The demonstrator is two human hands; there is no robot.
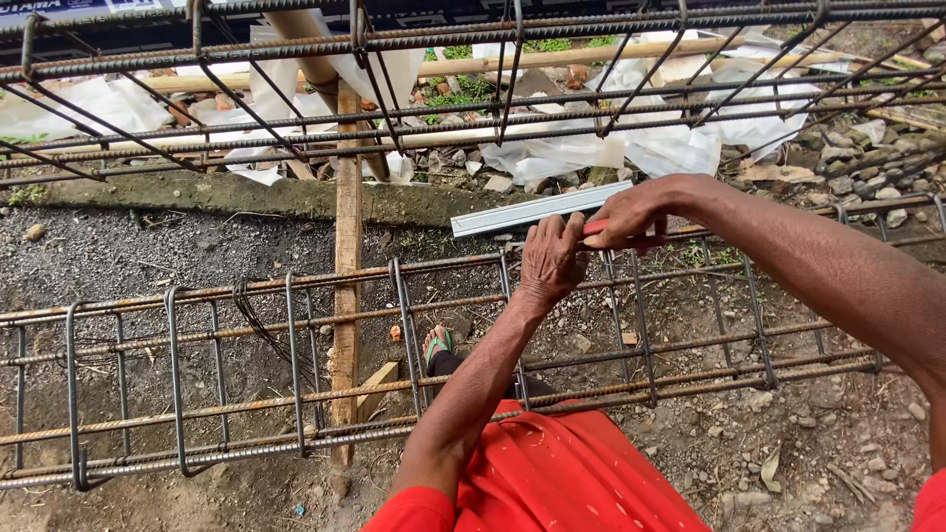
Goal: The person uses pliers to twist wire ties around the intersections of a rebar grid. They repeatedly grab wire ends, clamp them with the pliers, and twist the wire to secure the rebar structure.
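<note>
View from the head camera, looking down on a steel bar cage (296, 365) that lies lengthwise across bare ground (148, 256). The cage is made of long ribbed bars joined by bent rectangular hoops; a second cage (443, 89) runs across the upper part of the view.

The left hand (550, 258) rests on the upper far bar of the near cage, fingers curled closed around the bar at a hoop joint. The right hand (631, 212) sits just beside it, touching it, fingers closed on a red-handled tool (616, 234); the working end of the tool is hidden between the two hands, so its kind cannot be told.

Just beyond the hands, a flat grey metal strip (537, 209) lies tilted across the ground near a low concrete kerb (197, 192). An upright wooden post (346, 256) stands through the near cage, to the left of the hands. A loop of thin tie wire (254, 315) hangs on the cage left of the post. White plastic sheeting (611, 138) and rubble lie past the kerb. Below the cage, a foot in a green sandal (436, 345) shows above red clothing (562, 473).
</note>
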